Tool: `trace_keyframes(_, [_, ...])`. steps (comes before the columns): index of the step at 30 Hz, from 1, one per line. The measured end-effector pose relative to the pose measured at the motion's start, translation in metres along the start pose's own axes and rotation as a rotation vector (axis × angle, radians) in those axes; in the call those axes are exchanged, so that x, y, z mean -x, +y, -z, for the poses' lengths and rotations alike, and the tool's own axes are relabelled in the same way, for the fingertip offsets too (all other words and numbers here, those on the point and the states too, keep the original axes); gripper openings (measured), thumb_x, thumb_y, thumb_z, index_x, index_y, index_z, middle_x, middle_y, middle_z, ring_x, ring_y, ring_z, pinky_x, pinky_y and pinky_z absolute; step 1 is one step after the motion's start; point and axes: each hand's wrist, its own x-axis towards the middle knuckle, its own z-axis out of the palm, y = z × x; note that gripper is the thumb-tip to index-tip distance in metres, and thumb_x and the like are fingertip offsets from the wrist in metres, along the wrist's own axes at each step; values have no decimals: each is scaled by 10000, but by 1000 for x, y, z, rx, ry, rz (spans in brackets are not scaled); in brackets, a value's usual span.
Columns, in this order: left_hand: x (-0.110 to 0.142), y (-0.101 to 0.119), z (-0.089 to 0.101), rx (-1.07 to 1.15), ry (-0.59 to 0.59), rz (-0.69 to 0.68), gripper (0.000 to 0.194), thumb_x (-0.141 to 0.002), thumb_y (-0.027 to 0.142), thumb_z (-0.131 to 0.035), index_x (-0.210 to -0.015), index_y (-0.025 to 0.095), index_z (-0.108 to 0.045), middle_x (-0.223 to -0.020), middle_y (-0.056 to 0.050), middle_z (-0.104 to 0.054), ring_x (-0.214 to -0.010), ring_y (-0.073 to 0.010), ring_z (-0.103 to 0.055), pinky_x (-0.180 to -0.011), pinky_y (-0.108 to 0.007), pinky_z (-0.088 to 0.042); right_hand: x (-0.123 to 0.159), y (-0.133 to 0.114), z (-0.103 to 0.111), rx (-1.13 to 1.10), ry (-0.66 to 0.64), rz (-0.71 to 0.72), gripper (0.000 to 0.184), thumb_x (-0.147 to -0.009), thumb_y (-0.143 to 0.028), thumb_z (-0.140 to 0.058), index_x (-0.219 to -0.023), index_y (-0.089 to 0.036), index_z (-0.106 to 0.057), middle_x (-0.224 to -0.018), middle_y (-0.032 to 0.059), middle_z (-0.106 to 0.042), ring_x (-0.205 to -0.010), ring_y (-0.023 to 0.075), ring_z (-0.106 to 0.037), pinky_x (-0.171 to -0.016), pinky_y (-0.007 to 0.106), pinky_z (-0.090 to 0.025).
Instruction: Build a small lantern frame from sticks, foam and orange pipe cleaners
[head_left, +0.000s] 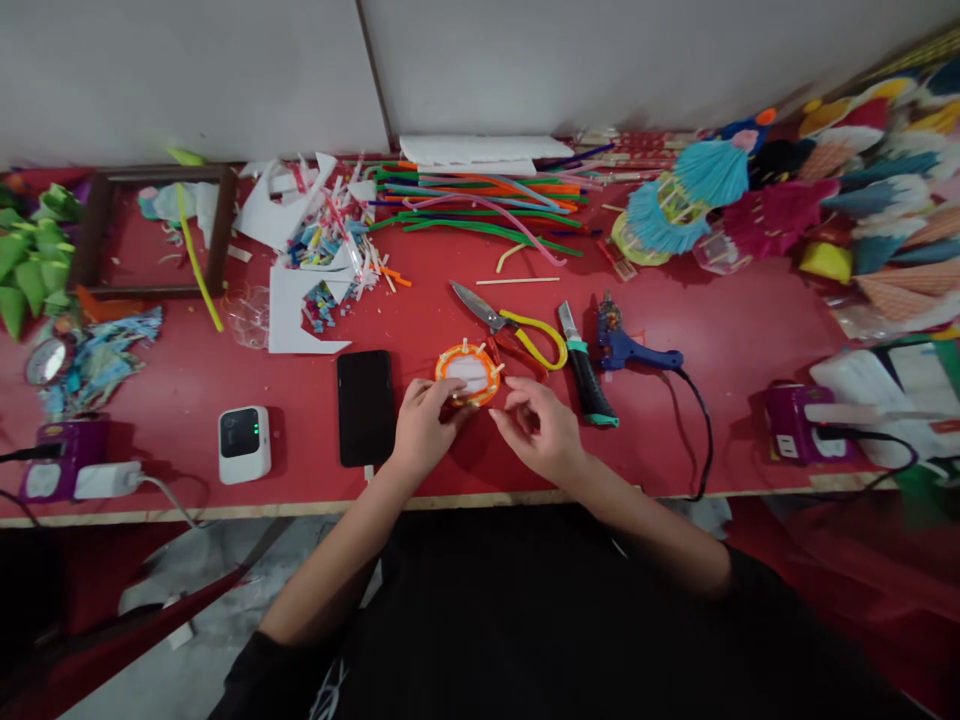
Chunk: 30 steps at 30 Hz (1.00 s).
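Observation:
My left hand [429,424] pinches the near left edge of a small round piece [468,368], white inside with an orange rim woven round short pale sticks that stand up from it. To the right of this piece is my right hand [546,430], thumb and forefinger apart, other fingers curled, with nothing visible between them. Just beyond lie scissors [517,325] with yellow handles. A utility knife [583,375] and a blue hot glue gun [634,350] rest on the red table right of the scissors. A black phone [366,408] lies left of my left hand.
Colourful pipe cleaners [480,205] lie along the back, beside paper scraps [292,200] and cut bits. A white device [244,444] sits at left, near a dark frame [154,290]. Paper crafts [675,215] crowd the right. The glue gun's cord [707,430] hangs over the front edge.

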Motion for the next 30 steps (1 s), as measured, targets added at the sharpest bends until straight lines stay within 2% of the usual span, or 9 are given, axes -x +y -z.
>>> trace_keyframes(4, [1, -1, 1, 2, 0, -20, 292, -806, 138, -801, -1051, 229, -670, -955, -45, -762, -948, -225, -673, -829, -351, -579, -3, 5, -2, 26, -47, 98, 220, -966, -165, -625, -1173, -220, -675, -853, 14, -789, -634, 106, -693, -639, 217, -589])
trace_keyframes(10, [-1, 0, 5, -2, -18, -38, 231, -839, 149, -748, -1042, 217, -659, -943, -50, -751, -926, -226, -660, -810, -354, -580, -3, 2, -19, 24, -25, 147, 209, -958, -128, -615, -1103, -211, -741, -890, 28, -817, -725, 125, -751, -717, 226, -618])
trace_keyframes(14, [-2, 1, 6, -12, -34, -49, 172, -856, 150, -714, -1006, 227, -683, -912, -42, -744, -908, -226, -659, -811, -358, -580, 0, 1, -23, 8, -47, 110, 233, -969, -151, -586, -1091, -238, -765, -921, 31, -817, -768, 132, -757, -741, 236, -629])
trace_keyframes(21, [1, 2, 3, -41, -19, -18, 140, -859, 170, -735, -969, 248, -698, -897, -34, -752, -892, -221, -678, -812, -355, -583, 2, 12, -9, 7, -5, -49, 273, -983, -193, -555, -1190, -240, -727, -772, 21, -761, -556, 123, -626, -605, 260, -589])
trace_keyframes(25, [3, 3, 4, -59, -11, -6, 211, -837, 125, -742, -1003, 241, -684, -922, -29, -768, -921, -222, -699, -837, -349, -584, -3, 20, -9, 2, -16, -83, 219, -969, -212, -584, -1131, -227, -731, -834, 46, -751, -677, 145, -678, -677, 283, -616])
trace_keyframes(28, [4, 3, 5, -63, -9, -19, 171, -882, 186, -730, -1036, 238, -679, -960, -36, -780, -944, -220, -711, -850, -339, -586, -3, 24, -13, 17, -21, -88, 184, -964, -229, -601, -1096, -209, -727, -940, 84, -766, -834, 181, -731, -756, 313, -642])
trace_keyframes(30, [5, 3, 7, -63, -15, -31, 169, -913, 208, -705, -1077, 238, -675, -981, -38, -784, -948, -212, -720, -845, -325, -590, -2, 26, -15, 30, -24, -90, 154, -968, -230, -597, -1040, -212, -732, -934, 82, -769, -869, 190, -739, -778, 321, -647])
